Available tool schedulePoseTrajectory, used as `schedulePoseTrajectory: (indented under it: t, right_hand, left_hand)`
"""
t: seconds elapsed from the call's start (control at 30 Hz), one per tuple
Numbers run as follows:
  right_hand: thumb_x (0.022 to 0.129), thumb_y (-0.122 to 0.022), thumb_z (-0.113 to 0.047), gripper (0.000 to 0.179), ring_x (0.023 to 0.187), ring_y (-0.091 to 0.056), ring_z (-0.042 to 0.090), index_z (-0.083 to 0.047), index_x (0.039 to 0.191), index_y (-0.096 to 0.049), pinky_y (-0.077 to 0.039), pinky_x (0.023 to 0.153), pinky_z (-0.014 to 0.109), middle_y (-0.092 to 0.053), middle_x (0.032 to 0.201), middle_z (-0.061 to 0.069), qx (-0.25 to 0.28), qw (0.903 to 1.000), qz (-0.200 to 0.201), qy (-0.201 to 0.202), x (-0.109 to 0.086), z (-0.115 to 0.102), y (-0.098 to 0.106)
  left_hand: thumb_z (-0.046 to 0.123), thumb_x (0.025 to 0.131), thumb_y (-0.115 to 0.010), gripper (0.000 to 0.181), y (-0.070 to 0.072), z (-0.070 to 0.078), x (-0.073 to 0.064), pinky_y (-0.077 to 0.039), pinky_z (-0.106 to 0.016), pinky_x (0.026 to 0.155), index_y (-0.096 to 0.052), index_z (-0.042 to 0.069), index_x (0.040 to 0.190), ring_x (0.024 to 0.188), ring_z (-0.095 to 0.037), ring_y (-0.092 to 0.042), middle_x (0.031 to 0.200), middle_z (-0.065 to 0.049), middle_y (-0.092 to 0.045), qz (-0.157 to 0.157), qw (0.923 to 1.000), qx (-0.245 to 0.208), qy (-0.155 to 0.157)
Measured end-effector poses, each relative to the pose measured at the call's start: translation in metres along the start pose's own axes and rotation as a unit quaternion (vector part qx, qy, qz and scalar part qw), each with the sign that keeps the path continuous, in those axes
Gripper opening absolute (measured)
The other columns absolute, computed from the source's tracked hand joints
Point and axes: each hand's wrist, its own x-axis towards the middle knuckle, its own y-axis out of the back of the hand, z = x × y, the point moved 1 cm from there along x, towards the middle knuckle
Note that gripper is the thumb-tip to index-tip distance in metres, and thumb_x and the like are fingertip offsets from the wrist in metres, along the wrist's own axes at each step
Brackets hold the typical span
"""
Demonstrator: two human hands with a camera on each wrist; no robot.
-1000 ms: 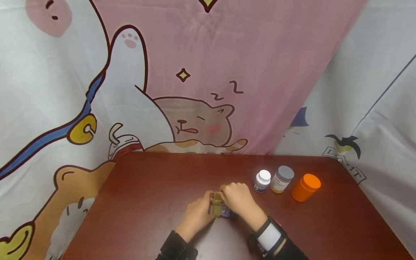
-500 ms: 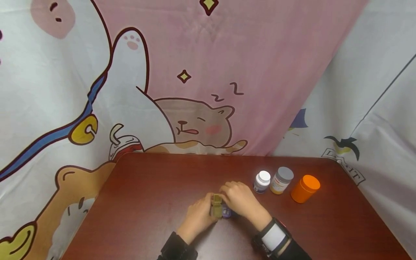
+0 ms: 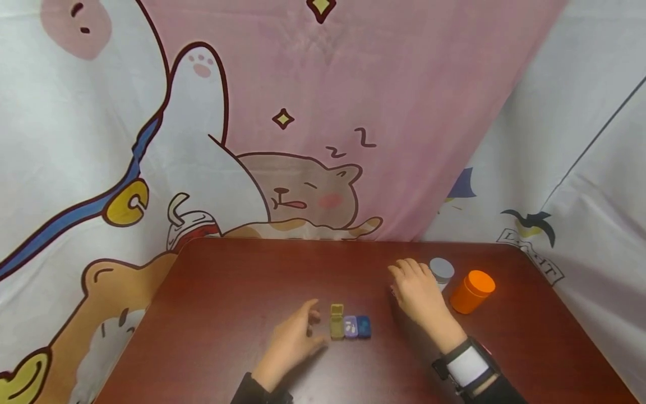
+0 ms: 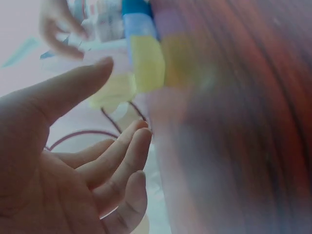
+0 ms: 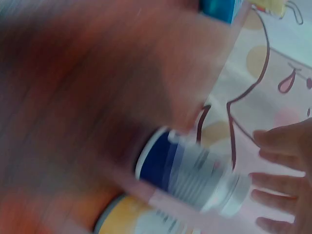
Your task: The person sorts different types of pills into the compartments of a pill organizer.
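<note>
A small pill organizer stands on the table, with an olive-yellow, a purple and a blue compartment in a row. The yellow lid is raised; small white bits show on the purple part. Just left of the organizer is my left hand, thumb and fingers spread apart, holding nothing. My right hand reaches over the white pill bottle, which it mostly hides in the head view. In the right wrist view, its extended fingers are right beside the bottle's white cap.
Right of my right hand stand a grey-lidded bottle with a yellow-banded label and an orange bottle. The dark red wooden table ends at a cartoon-printed cloth behind it.
Both hands have let go of the pill organizer, which now sits on the table. My left hand has drawn back leftward; my right has moved right and away to the white bottle.
</note>
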Motion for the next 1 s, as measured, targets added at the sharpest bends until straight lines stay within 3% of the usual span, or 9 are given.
schedulePoseTrajectory:
  t: [0.13, 0.33, 0.5, 0.7, 0.87, 1.0]
  right_hand:
    - [0.074, -0.088, -0.002, 0.041, 0.103, -0.065, 0.04, 0.006, 0.11, -0.071, -0.058, 0.083, 0.053, -0.069, 0.113, 0.024, 0.012, 0.9995, -0.021, -0.02, -0.001, 0.008, 0.003]
    - [0.074, -0.087, 0.002, 0.044, 0.104, -0.064, 0.042, 0.007, 0.114, -0.069, -0.058, 0.086, 0.055, -0.067, 0.115, 0.025, 0.033, 0.9957, -0.058, -0.064, 0.002, 0.012, 0.003]
    - [0.07, -0.083, 0.009, 0.051, 0.106, -0.063, 0.044, 0.008, 0.119, -0.068, -0.057, 0.089, 0.054, -0.066, 0.117, 0.026, 0.062, 0.9878, -0.097, -0.104, 0.0, 0.015, 0.001]
    - [0.071, -0.073, 0.016, 0.047, 0.104, -0.062, 0.043, 0.007, 0.116, -0.069, -0.056, 0.091, 0.054, -0.066, 0.113, 0.023, 0.098, 0.9835, -0.083, -0.127, -0.005, 0.019, 0.005]
    - [0.071, -0.073, 0.017, 0.046, 0.104, -0.063, 0.042, 0.006, 0.116, -0.069, -0.058, 0.084, 0.056, -0.066, 0.114, 0.022, 0.107, 0.9845, -0.072, -0.119, -0.015, 0.012, 0.016]
    - [0.072, -0.077, 0.015, 0.046, 0.105, -0.065, 0.04, 0.005, 0.116, -0.07, -0.059, 0.082, 0.054, -0.066, 0.114, 0.02, 0.098, 0.9889, -0.055, -0.098, -0.029, 0.002, 0.027]
  left_hand:
    - [0.022, 0.085, -0.084, 0.071, 0.004, -0.003, -0.008, -0.054, -0.034, 0.073, -0.051, 0.0, 0.144, 0.088, -0.015, -0.066, 0.117, -0.004, -0.073, 0.015, 0.9994, -0.024, 0.018]
    - [0.024, 0.089, -0.081, 0.064, 0.005, 0.0, -0.011, -0.055, -0.04, 0.076, -0.053, 0.003, 0.143, 0.089, -0.014, -0.068, 0.117, -0.002, -0.074, 0.037, 0.9988, -0.022, 0.023]
    - [0.022, 0.092, -0.078, 0.057, 0.004, 0.002, -0.012, -0.056, -0.038, 0.076, -0.056, 0.003, 0.141, 0.089, -0.013, -0.069, 0.118, -0.003, -0.074, 0.025, 0.998, -0.056, 0.011]
    - [0.021, 0.094, -0.075, 0.054, 0.003, 0.002, -0.012, -0.057, -0.035, 0.077, -0.055, -0.001, 0.14, 0.09, -0.016, -0.069, 0.12, -0.009, -0.073, 0.007, 0.9934, -0.114, -0.002]
    - [0.016, 0.093, -0.076, 0.053, 0.007, -0.002, -0.014, -0.057, -0.038, 0.075, -0.055, -0.001, 0.14, 0.089, -0.017, -0.069, 0.117, -0.009, -0.073, 0.032, 0.9953, -0.091, 0.007]
    - [0.017, 0.092, -0.077, 0.052, 0.008, -0.007, -0.017, -0.055, -0.031, 0.071, -0.058, 0.002, 0.139, 0.087, -0.012, -0.069, 0.115, -0.005, -0.074, 0.038, 0.9973, -0.062, 0.012]
